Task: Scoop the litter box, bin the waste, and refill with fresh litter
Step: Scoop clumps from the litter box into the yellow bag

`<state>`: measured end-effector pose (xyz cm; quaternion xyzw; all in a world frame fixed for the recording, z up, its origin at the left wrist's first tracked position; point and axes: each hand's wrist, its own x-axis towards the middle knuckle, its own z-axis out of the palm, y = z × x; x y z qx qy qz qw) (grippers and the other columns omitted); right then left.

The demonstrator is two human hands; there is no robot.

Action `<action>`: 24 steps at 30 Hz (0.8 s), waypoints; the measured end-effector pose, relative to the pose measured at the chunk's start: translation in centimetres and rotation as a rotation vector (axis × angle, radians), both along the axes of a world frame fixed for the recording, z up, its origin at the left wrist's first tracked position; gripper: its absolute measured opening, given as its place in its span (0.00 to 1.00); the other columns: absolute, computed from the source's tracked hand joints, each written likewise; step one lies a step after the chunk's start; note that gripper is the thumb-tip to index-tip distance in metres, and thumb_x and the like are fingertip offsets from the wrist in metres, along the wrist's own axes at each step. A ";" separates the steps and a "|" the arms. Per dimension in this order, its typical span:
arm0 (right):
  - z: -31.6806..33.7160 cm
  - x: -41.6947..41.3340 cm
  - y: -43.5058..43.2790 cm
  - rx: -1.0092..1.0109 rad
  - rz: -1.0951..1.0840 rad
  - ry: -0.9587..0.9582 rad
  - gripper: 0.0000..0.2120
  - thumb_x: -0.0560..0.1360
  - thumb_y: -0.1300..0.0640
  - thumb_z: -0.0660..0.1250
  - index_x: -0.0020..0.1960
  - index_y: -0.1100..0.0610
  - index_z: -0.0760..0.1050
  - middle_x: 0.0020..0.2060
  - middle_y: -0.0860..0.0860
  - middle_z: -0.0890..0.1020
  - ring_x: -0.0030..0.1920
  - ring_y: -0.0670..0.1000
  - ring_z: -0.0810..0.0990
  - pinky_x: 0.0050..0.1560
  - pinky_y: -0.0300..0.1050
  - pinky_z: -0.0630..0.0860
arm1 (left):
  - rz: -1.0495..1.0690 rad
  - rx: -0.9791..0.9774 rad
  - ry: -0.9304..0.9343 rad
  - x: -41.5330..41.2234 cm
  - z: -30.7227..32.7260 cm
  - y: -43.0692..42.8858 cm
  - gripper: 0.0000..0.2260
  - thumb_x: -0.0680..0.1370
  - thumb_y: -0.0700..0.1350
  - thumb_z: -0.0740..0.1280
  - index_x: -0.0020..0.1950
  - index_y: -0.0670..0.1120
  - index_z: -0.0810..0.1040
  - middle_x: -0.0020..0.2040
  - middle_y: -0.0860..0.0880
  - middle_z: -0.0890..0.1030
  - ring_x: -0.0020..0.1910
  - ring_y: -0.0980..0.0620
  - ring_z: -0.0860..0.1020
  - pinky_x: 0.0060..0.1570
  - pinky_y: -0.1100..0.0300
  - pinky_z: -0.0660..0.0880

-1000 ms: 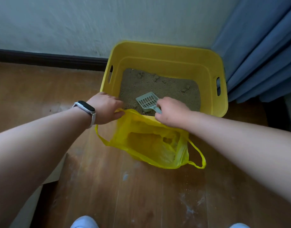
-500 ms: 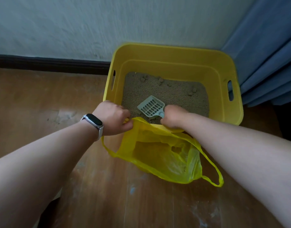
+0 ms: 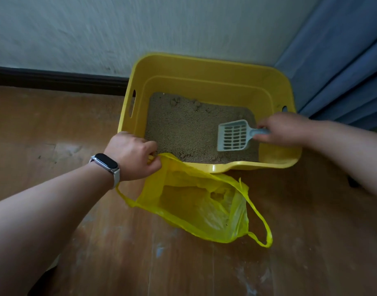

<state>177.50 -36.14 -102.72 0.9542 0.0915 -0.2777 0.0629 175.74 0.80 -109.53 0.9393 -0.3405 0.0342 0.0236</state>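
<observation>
Two hands work over a yellow litter box (image 3: 206,67) standing on the wooden floor (image 3: 204,270) against the wall, beside a blue curtain (image 3: 341,67). The right hand (image 3: 283,129) grips the handle of a grey slotted scoop (image 3: 233,135), whose blade sits over the litter (image 3: 183,129) at the box's right side. The left hand (image 3: 133,155), a watch (image 3: 105,163) on its wrist, pinches the rim of a yellow plastic bag (image 3: 204,206), holding it open just beside the box's near edge.

1. No lettering, brand, number or sign can be read anywhere.
2. The wrist band (image 3: 104,162) on the near left shows only a dark screen. The litter box (image 3: 204,82), scoop (image 3: 233,135) and bag (image 3: 194,210) are plain.
</observation>
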 end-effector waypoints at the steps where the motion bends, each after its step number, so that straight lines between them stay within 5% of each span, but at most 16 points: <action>1: 0.4 0.4 -0.6 -0.072 0.069 0.003 0.14 0.78 0.42 0.60 0.55 0.50 0.76 0.35 0.45 0.76 0.35 0.45 0.74 0.29 0.42 0.67 | 0.002 -0.004 0.002 0.0 0.0 0.0 0.15 0.73 0.56 0.61 0.32 0.48 0.76 0.23 0.52 0.72 0.23 0.47 0.71 0.31 0.62 0.64; 6: 0.2 1.8 -1.3 -0.307 0.317 0.083 0.11 0.77 0.42 0.61 0.49 0.49 0.76 0.35 0.46 0.77 0.36 0.47 0.76 0.32 0.42 0.73 | 0.039 -0.019 0.008 -0.1 0.1 -0.3 0.16 0.73 0.56 0.59 0.31 0.48 0.75 0.22 0.52 0.70 0.22 0.47 0.70 0.31 0.63 0.62; 12: -1.9 1.5 -1.1 -0.211 0.347 0.122 0.14 0.77 0.43 0.61 0.56 0.49 0.77 0.37 0.46 0.79 0.37 0.48 0.77 0.36 0.45 0.77 | 0.077 0.000 0.011 -0.1 0.0 -0.4 0.15 0.73 0.54 0.61 0.30 0.47 0.73 0.22 0.51 0.69 0.22 0.46 0.69 0.32 0.62 0.61; 17: 1.5 3.2 -2.4 -0.326 0.415 0.014 0.11 0.78 0.43 0.59 0.52 0.48 0.75 0.34 0.46 0.75 0.36 0.47 0.76 0.30 0.41 0.70 | 0.090 -0.002 0.024 -0.2 -0.3 -0.4 0.13 0.72 0.53 0.64 0.30 0.47 0.73 0.21 0.50 0.69 0.22 0.45 0.69 0.32 0.62 0.64; 24: 0.0 3.8 -1.5 -0.468 0.537 0.126 0.13 0.78 0.44 0.61 0.52 0.51 0.75 0.35 0.46 0.75 0.37 0.48 0.75 0.33 0.42 0.72 | 0.100 -0.016 0.012 -0.2 -0.2 -0.4 0.14 0.73 0.54 0.63 0.31 0.47 0.74 0.22 0.51 0.69 0.22 0.46 0.69 0.32 0.61 0.65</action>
